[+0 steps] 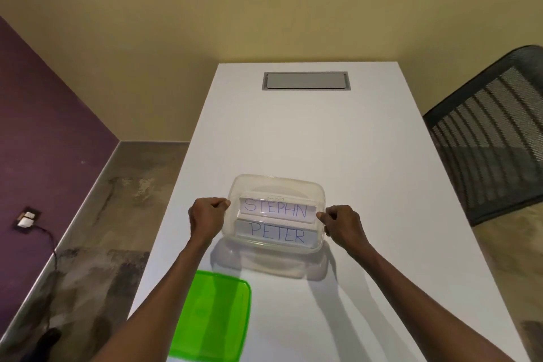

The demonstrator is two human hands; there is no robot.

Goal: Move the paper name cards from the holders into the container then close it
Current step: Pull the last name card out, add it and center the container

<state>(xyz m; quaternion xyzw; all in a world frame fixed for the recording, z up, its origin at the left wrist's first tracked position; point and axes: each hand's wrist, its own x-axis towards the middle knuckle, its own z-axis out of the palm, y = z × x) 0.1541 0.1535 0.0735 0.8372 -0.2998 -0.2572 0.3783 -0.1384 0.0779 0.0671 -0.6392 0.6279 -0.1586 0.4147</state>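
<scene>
A clear plastic container (276,180) is held between my hands, tilted toward me and apparently lifted off the white table, with a shadow under it. Inside it stand a holder with the paper card "STEPHN" (277,211) and, nearer to me, one with the card "PETER" (277,236). The top edge of another card (273,193) shows behind "STEPHN". My left hand (205,219) pinches the container's left rim. My right hand (342,225) pinches its right rim. The green lid (214,317) lies flat on the table near my left forearm.
The white table (323,132) runs away from me, with a grey cable hatch (305,81) at its far end. A black mesh chair (493,132) stands to the right. Left of the table lie the floor, a purple wall and a wall socket (28,219).
</scene>
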